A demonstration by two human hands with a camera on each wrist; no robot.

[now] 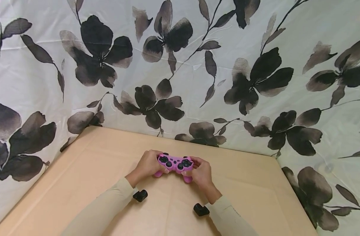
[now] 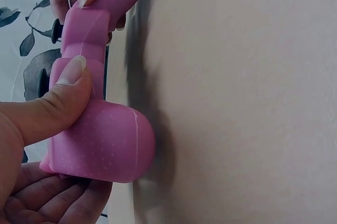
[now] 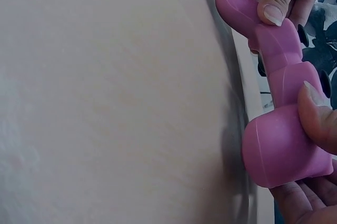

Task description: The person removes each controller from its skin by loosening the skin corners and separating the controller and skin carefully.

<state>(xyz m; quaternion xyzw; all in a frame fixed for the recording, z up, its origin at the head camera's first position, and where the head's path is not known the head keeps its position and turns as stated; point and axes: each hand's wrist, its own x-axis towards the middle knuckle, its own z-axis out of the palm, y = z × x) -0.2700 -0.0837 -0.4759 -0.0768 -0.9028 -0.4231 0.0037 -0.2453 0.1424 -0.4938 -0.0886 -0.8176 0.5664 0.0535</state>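
Floral cloth (image 1: 197, 65), white with dark blooms, hangs behind and around a tan worktop (image 1: 256, 183) that fills the lower part of the head view. At the left of the grip, the left hand (image 1: 147, 164) curls round the left handle of a pink controller (image 1: 175, 164), thumb lying along its side and fingers cupped beneath, as the left wrist view shows (image 2: 63, 92). The controller sits between both hands near the worktop's far edge, just above the surface; its handle lobes throw a shadow there, and whether they touch it I cannot tell. At the right, the right hand (image 1: 201, 170) grasps the other handle in the same way, thumb on the shell (image 3: 316, 108). By my judgement the pick-up is done and the controller is held in a playing grip; nothing shows any button being pressed. It wears a soft-looking pink skin with a fine dotted texture (image 2: 105, 145), with black sticks and buttons on its face (image 1: 186, 162). Small black wrist cameras (image 1: 140, 195) sit under both sleeves.
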